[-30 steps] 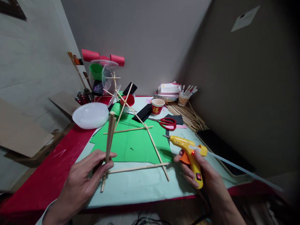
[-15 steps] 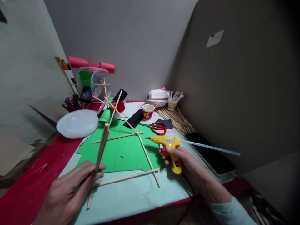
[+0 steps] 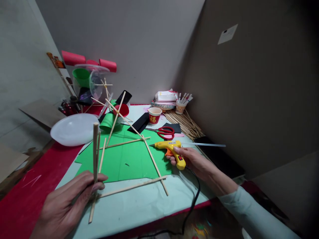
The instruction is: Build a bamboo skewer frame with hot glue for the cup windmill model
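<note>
Near the surface's (image 3: 129,210) front-left corner, the left hand (image 3: 68,199) pinches upright sticks (image 3: 95,149) beside the stick frame (image 3: 153,160); whether it grips the frame too, I cannot tell. The frame stretches between the hands, its long axis running from the front edge toward back-left. The right hand (image 3: 193,159), wrapped around the glue gun (image 3: 169,144), is nearer the far crossbar's (image 3: 127,142) right end, nozzle (image 3: 152,145) pointing left.

There are two paper cups (image 3: 155,118) (image 3: 180,108) and one glue gun (image 3: 171,145).
</note>
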A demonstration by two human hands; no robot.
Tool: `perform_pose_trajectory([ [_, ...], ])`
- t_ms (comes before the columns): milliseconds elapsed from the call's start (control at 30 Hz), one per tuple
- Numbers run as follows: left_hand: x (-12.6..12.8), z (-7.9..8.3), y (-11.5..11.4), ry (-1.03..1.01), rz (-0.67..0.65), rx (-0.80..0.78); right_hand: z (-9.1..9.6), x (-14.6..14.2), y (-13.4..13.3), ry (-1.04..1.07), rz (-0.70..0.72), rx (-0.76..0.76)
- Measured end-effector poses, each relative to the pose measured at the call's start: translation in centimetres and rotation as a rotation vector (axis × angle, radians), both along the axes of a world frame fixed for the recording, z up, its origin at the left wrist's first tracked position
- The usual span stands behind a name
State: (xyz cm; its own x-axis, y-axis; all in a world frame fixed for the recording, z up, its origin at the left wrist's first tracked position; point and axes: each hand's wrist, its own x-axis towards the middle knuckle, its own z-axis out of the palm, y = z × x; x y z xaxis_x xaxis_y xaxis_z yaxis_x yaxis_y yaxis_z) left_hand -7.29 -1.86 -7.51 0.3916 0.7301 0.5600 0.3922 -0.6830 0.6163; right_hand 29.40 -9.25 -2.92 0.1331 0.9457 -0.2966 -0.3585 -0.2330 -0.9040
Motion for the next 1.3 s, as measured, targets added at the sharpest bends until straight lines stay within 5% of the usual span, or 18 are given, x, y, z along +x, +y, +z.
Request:
perform_pose_trajectory([
  [133,0.5,1.0,-0.1,0.001,-0.007,0.0,-0.3,0.5,-0.3,-0.183,0.014,0.026],
  [367,2.0,3.7,-0.6,-0.029,-0.022,0.083,0.7,3.2,-2.3,-0.955,-0.027,-0.052],
  [500,2.5,4.4,-0.9,-0.025,-0.047,0.092,2.8,0.8,-3.8,-1.496,0.02,0.073],
  [667,2.6,4.9,-1.5,0.02,-0.072,0.041,4.5,-6.6,-2.7,-1.213,0.183,0.555],
  [833,2.9,5.1,-1.6,0.053,-0.112,0.023,4.0,-12.3,0.5,-0.909,0.355,0.814],
  [1000,1.9,4.7,-1.5,0.086,-0.124,0.054,3.2,-14.0,2.6,-0.828,0.393,0.898],
  [1200,-0.9,3.4,-4.4,0.237,0.148,0.145,3.0,-13.8,2.8,-0.859,0.354,0.893],
  [1300,-1.4,2.0,-6.1,0.352,0.179,0.188,2.8,-13.8,2.7,-0.883,0.338,0.923],
])
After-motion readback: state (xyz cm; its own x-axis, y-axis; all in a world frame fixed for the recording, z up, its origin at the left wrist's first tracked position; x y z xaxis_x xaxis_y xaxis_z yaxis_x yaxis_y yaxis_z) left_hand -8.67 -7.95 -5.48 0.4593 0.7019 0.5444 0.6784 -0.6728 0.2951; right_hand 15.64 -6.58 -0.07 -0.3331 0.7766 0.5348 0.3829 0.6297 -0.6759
